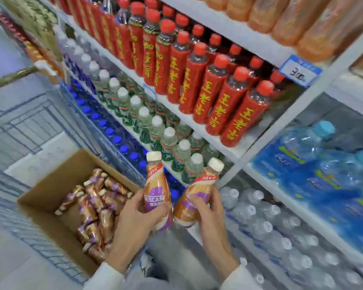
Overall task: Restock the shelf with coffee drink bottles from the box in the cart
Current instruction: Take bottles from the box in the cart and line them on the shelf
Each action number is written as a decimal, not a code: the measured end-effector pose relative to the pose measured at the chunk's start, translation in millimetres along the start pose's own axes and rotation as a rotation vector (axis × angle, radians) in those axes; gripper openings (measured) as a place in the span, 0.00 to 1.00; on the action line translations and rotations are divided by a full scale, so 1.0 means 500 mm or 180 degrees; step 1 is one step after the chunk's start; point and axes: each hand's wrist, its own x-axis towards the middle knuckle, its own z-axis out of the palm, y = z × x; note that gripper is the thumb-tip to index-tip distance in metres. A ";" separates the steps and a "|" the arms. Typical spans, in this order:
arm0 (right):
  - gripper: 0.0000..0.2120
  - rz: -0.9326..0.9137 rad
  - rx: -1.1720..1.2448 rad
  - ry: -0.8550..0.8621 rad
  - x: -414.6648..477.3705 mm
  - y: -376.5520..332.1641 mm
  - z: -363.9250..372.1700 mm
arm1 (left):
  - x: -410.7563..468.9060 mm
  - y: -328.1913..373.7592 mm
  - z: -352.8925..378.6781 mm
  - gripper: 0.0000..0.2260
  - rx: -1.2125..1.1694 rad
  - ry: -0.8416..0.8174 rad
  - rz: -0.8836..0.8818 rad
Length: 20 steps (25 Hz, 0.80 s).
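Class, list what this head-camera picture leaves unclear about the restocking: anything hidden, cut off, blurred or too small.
1. Head view: the right bottle label is partly covered by the right hand and its fingers.
2. Head view: the piled bottles in the box cannot be counted; the left hand, gripping the left bottle, covers some.
3. Head view: the price tag print is blurred.
4. Head view: the cart is blurred and cut off at the left edge.
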 end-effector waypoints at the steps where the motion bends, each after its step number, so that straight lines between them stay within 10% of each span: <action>1: 0.14 -0.0068 0.0013 0.0129 -0.010 -0.022 -0.044 | -0.003 0.018 0.044 0.10 0.0048 -0.0162 0.0068; 11: 0.07 -0.0617 0.0077 0.1137 -0.198 -0.172 -0.558 | -0.192 0.105 0.541 0.27 0.0487 -0.1367 0.0578; 20: 0.07 -0.1889 -0.0152 0.1689 -0.343 -0.447 -0.904 | -0.404 0.338 0.921 0.23 0.0293 -0.2330 0.1841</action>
